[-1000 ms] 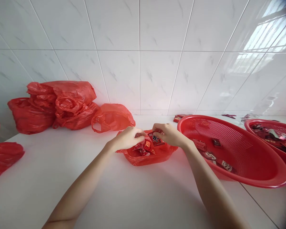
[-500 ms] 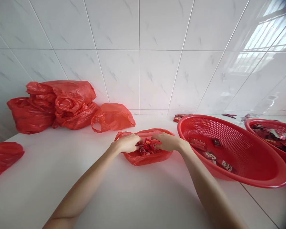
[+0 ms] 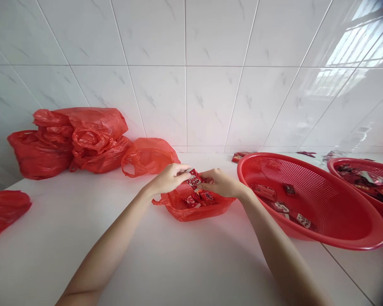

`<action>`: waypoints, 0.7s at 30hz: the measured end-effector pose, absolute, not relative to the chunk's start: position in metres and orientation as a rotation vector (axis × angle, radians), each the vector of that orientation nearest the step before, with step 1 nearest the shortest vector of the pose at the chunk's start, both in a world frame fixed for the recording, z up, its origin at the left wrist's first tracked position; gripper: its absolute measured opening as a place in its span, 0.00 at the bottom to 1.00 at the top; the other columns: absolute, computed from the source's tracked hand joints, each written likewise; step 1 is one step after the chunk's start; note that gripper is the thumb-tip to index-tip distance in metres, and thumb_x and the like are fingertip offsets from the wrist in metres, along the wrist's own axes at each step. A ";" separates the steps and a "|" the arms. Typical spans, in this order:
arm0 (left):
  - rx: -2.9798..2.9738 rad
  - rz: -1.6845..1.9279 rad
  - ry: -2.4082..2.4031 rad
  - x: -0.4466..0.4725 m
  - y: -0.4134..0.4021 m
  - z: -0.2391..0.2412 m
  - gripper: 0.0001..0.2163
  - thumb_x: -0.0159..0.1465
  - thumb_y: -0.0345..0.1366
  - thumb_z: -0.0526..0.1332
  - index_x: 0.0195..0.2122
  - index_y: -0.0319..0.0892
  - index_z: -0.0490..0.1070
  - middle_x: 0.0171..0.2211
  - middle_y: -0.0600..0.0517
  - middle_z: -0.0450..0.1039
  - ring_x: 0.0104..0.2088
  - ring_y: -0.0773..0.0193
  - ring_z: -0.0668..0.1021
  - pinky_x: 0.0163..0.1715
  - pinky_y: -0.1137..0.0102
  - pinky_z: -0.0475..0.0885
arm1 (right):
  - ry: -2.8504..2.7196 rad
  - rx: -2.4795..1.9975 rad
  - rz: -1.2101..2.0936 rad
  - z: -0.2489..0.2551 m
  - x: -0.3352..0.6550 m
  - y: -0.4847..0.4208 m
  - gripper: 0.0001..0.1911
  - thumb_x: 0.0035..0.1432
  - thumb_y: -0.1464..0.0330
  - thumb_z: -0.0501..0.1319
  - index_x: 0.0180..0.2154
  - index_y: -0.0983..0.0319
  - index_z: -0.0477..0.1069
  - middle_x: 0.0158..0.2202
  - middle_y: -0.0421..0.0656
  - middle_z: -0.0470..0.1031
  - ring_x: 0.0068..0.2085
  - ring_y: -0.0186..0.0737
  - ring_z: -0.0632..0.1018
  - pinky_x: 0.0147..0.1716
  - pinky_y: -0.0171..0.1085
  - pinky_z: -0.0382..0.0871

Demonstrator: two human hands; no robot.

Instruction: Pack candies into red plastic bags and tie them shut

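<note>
A red plastic bag [image 3: 194, 214] lies open on the white counter in front of me, with several small red packets [image 3: 207, 197] inside. Above its mouth, a red packet with white lettering [image 3: 194, 179] is raised between my two hands. My left hand [image 3: 170, 177] pinches the packet's left edge with thumb and fingers. At its right side, my right hand [image 3: 221, 182] has thumb and fingers closed on the same packet. The fingers partly cover the packet's edges.
Right of the bag stands a large red basket [image 3: 344, 221] with a few packets in it; a second red basket [image 3: 370, 163] holds many packets. Filled red bags [image 3: 98, 123] are piled at the left, beside another red bag [image 3: 150, 155]. A tiled wall [image 3: 217, 106] closes off the back.
Both hands have risen out of the bag, lifting a red packet above its mouth. The hands have come slightly closer together. The baskets and other bags have stayed in place.
</note>
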State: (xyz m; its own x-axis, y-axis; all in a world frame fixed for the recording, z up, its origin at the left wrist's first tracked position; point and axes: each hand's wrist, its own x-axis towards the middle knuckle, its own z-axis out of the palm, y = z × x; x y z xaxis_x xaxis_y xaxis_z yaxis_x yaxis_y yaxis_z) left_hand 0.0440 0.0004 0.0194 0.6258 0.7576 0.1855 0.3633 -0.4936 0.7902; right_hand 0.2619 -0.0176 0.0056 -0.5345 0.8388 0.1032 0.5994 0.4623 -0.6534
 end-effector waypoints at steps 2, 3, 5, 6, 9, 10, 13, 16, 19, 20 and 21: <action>2.119 0.698 0.878 0.045 -0.004 0.024 0.13 0.63 0.45 0.58 0.34 0.40 0.74 0.29 0.53 0.69 0.30 0.65 0.69 0.32 0.70 0.65 | -2.271 -1.172 0.814 0.008 0.263 -0.019 0.12 0.59 0.60 0.60 0.32 0.62 0.75 0.25 0.39 0.74 0.27 0.35 0.71 0.26 0.34 0.60; 2.131 0.707 0.884 0.045 -0.006 0.026 0.14 0.62 0.46 0.59 0.37 0.40 0.75 0.30 0.53 0.70 0.31 0.65 0.69 0.33 0.69 0.65 | -2.261 -1.154 0.818 0.010 0.263 -0.020 0.12 0.58 0.60 0.61 0.31 0.62 0.75 0.25 0.39 0.75 0.27 0.36 0.72 0.27 0.34 0.61; 2.146 0.725 0.875 0.045 -0.009 0.029 0.15 0.60 0.47 0.62 0.41 0.42 0.77 0.32 0.53 0.73 0.32 0.64 0.71 0.35 0.69 0.67 | -2.245 -1.122 0.827 0.013 0.264 -0.023 0.11 0.57 0.61 0.63 0.30 0.62 0.76 0.25 0.40 0.76 0.28 0.37 0.73 0.27 0.34 0.63; 2.146 0.731 0.862 0.045 -0.011 0.030 0.16 0.59 0.47 0.62 0.41 0.42 0.78 0.32 0.53 0.73 0.32 0.64 0.71 0.35 0.70 0.67 | -2.237 -1.106 0.834 0.015 0.264 -0.024 0.11 0.56 0.60 0.64 0.29 0.62 0.76 0.25 0.40 0.77 0.28 0.37 0.74 0.27 0.35 0.64; 2.119 0.741 0.822 0.045 -0.012 0.031 0.15 0.60 0.47 0.62 0.38 0.42 0.79 0.29 0.53 0.73 0.30 0.65 0.72 0.34 0.70 0.68 | -2.220 -1.051 0.864 0.020 0.267 -0.028 0.11 0.57 0.60 0.64 0.29 0.61 0.77 0.26 0.41 0.78 0.28 0.38 0.75 0.28 0.35 0.66; 2.099 0.747 0.811 0.046 -0.012 0.031 0.14 0.61 0.47 0.63 0.37 0.41 0.79 0.29 0.53 0.73 0.30 0.65 0.72 0.34 0.69 0.68 | -2.223 -1.034 0.870 0.022 0.268 -0.029 0.11 0.57 0.60 0.63 0.30 0.61 0.77 0.27 0.41 0.79 0.29 0.38 0.75 0.28 0.35 0.67; 2.010 0.771 0.767 0.046 -0.010 0.031 0.14 0.61 0.46 0.63 0.35 0.39 0.79 0.32 0.50 0.75 0.32 0.63 0.74 0.36 0.68 0.69 | -2.242 -1.007 0.871 0.027 0.270 -0.033 0.11 0.60 0.62 0.62 0.32 0.61 0.78 0.29 0.41 0.79 0.31 0.38 0.76 0.30 0.36 0.67; 1.911 0.781 0.715 0.046 -0.009 0.031 0.12 0.62 0.44 0.64 0.36 0.39 0.79 0.35 0.48 0.77 0.37 0.61 0.76 0.40 0.67 0.70 | -2.245 -0.991 0.891 0.033 0.272 -0.038 0.11 0.61 0.63 0.61 0.35 0.61 0.78 0.31 0.41 0.80 0.32 0.37 0.76 0.30 0.36 0.66; 1.809 0.793 0.684 0.047 -0.010 0.031 0.11 0.62 0.41 0.65 0.39 0.39 0.79 0.36 0.48 0.78 0.39 0.60 0.77 0.42 0.67 0.71 | -2.231 -0.976 0.907 0.038 0.273 -0.042 0.11 0.62 0.62 0.60 0.34 0.62 0.77 0.32 0.41 0.80 0.31 0.36 0.75 0.29 0.36 0.65; 1.771 0.807 0.676 0.048 -0.011 0.030 0.11 0.62 0.41 0.65 0.40 0.39 0.79 0.36 0.48 0.79 0.40 0.60 0.78 0.43 0.67 0.71 | -2.222 -0.977 0.905 0.039 0.273 -0.043 0.12 0.62 0.62 0.61 0.33 0.62 0.77 0.31 0.41 0.79 0.30 0.35 0.74 0.28 0.35 0.64; 1.734 0.826 0.667 0.048 -0.011 0.030 0.11 0.62 0.41 0.65 0.40 0.39 0.79 0.36 0.47 0.79 0.40 0.60 0.78 0.44 0.67 0.71 | -2.208 -0.979 0.901 0.041 0.273 -0.043 0.12 0.62 0.61 0.61 0.32 0.62 0.76 0.30 0.41 0.79 0.28 0.34 0.73 0.26 0.35 0.63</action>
